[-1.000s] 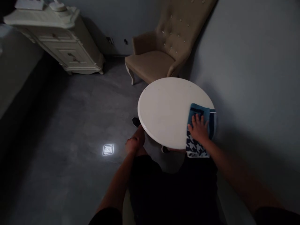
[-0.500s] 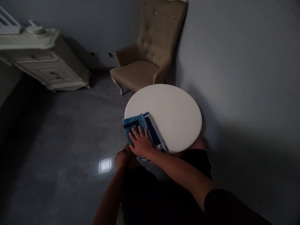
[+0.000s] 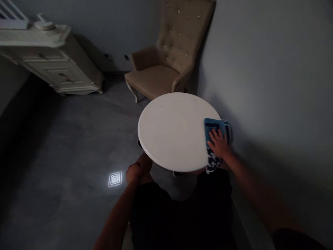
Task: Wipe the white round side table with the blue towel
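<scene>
A folded blue cloth (image 3: 212, 124) with navy bands and white stars lies over the right edge of a round white table (image 3: 171, 132). Part of it hangs past the rim. My right hand (image 3: 218, 143) lies flat on top of the cloth, fingers spread and pressing down, not gripping. My left hand (image 3: 134, 172) rests on my left knee, below the table's left side. Its fingers are dark and mostly hidden, so their pose is unclear.
A tan tufted armchair (image 3: 156, 78) stands just behind the table. A grey wall (image 3: 273, 86) rises close on the right. At the far left is a cream cabinet (image 3: 65, 74) with objects on top. A square patch of light (image 3: 115, 179) falls on the floor.
My right hand and the cloth have moved from the table's left front edge across to its right edge. My left hand has stayed at the knee.
</scene>
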### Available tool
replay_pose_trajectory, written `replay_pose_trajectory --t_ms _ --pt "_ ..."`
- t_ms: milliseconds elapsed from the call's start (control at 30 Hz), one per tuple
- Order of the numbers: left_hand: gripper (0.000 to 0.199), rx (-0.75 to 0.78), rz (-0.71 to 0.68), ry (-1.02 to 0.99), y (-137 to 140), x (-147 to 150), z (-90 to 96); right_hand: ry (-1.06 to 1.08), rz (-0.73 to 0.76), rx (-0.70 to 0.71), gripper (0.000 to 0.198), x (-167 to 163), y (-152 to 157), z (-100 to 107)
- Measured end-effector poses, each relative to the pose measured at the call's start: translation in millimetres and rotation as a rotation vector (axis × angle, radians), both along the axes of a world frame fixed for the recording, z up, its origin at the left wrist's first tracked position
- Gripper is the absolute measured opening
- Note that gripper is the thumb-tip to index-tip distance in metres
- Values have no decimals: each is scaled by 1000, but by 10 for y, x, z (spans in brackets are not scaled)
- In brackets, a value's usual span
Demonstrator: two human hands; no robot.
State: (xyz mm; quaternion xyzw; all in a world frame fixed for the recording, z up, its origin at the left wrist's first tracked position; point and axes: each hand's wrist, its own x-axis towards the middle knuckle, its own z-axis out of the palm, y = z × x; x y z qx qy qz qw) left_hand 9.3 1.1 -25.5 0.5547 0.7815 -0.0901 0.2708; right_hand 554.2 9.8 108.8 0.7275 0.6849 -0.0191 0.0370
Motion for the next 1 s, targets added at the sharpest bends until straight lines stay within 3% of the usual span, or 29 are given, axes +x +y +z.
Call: replay_pose_trajectory --t_ms 100,233,433,567,800,1000 --pt "61 9 24 -14 -33 31 83 -8 -78 12 71 308 121 -34" --pt "61 28 53 -28 -64 54 129 -73 -101 29 74 71 -19 -89" --pt "60 32 65 -28 -72 43 33 -34 210 -46 78 -1192 -550 -105" --pt "62 50 68 -26 -93 21 -3 109 415 -64 82 -2152 -635 -77" --pt "60 33 54 -26 -96 -7 -43 246 601 -72 70 -3365 -145 -42" --pt "57 16 33 -28 -88 -41 -65 305 606 -71 60 -3863 610 13"
